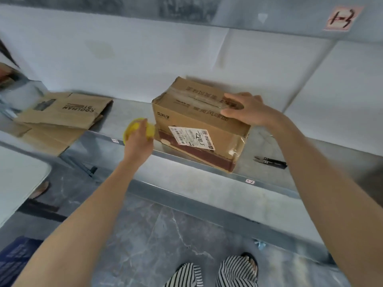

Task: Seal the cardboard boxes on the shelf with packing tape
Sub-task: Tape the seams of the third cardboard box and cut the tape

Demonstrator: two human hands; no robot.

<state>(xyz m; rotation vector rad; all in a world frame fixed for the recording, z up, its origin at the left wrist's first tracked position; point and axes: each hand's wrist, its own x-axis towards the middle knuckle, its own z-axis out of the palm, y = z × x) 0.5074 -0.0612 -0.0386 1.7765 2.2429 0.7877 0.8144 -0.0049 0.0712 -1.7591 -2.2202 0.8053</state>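
Cardboard box (186, 119) is on the shelf (267, 143), close to the front lip, between the flattened cardboard (62, 114) on the left and a pair of snips (271, 161) on the right. It touches neither.

Hands:
- Right hand (248, 110) lies on the top face at the right end, fingers spread and fairly straight, thumb towards me. It's holding nothing, just pressing. My read is that it's pinning the flaps down and keeping the box from sliding under the tape pull.
- Left hand (137, 141) is closed round the yellow tape roll (131, 126), just beside the box's left end at about top-edge height. That looks like the start position for a strip (I can't see a free tape end; motion blur there).

Orientation:
- The long axis runs roughly along the shelf, left to right, slightly skewed, with the right end nearer the front lip.
- The labelled long side (191, 137) faces me and the short ends face left and right.
- The top seam follows the long axis and has clear tape on it. It looks wrinkled, and I can't tell whether it's old or fresh.

Judgement: a strip laid from the left end along that axis would run towards the pinning hand, so the two hands work against each other. The snips are parked on the right, within reach of that hand for the cut.
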